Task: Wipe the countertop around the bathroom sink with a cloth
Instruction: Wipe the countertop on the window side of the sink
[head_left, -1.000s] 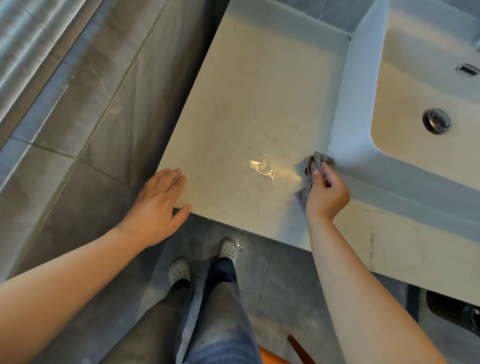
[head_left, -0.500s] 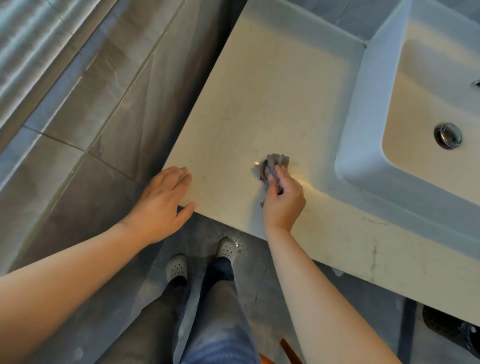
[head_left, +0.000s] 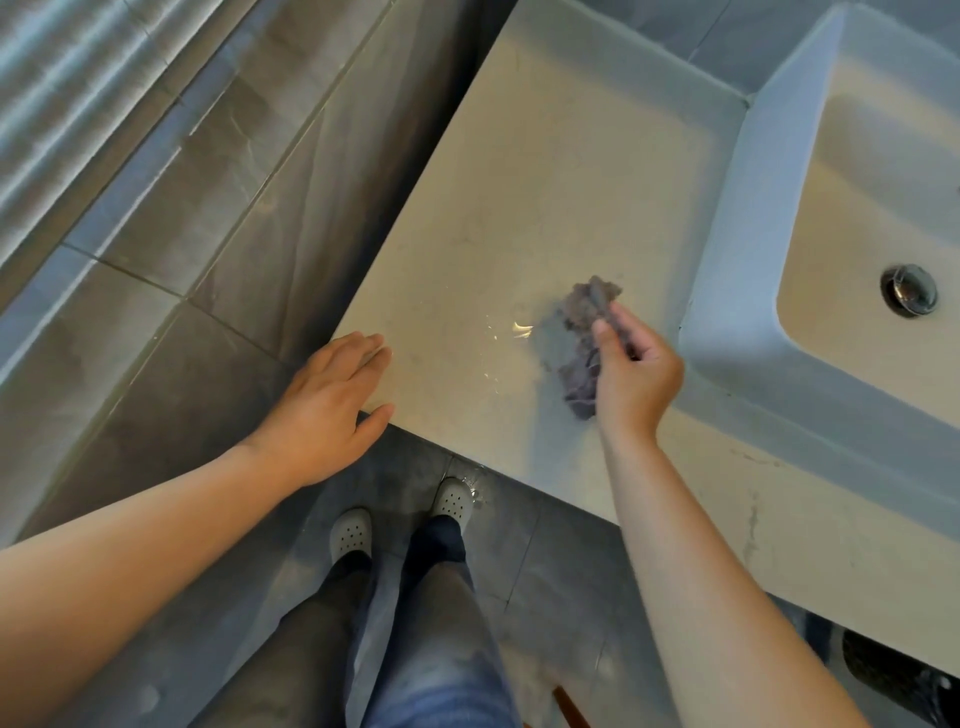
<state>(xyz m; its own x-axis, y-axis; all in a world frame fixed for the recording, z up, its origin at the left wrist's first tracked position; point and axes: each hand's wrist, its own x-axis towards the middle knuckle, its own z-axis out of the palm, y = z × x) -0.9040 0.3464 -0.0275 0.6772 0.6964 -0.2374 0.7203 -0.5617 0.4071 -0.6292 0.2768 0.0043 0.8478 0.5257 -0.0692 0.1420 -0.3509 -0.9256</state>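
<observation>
Right hand (head_left: 636, 374) grips a bunched cloth (head_left: 584, 343) on the countertop (head_left: 545, 182), sink (head_left: 753, 260) just right of it; left hand (head_left: 322, 410) lies flat, fingers straight, on the corner

Cloth (head_left: 584, 343) on countertop (head_left: 545, 182), left of sink (head_left: 737, 260)

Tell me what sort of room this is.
Most likely a bathroom: a white vessel sink with a chrome drain plug sits on a beige countertop, over a grey tiled floor.

Countertop (head_left: 545, 197) glossy pale stone; cloth (head_left: 582, 332) fuzzy grey; sink (head_left: 737, 291) smooth glazed white; drain (head_left: 909, 289) shiny metal.
</observation>
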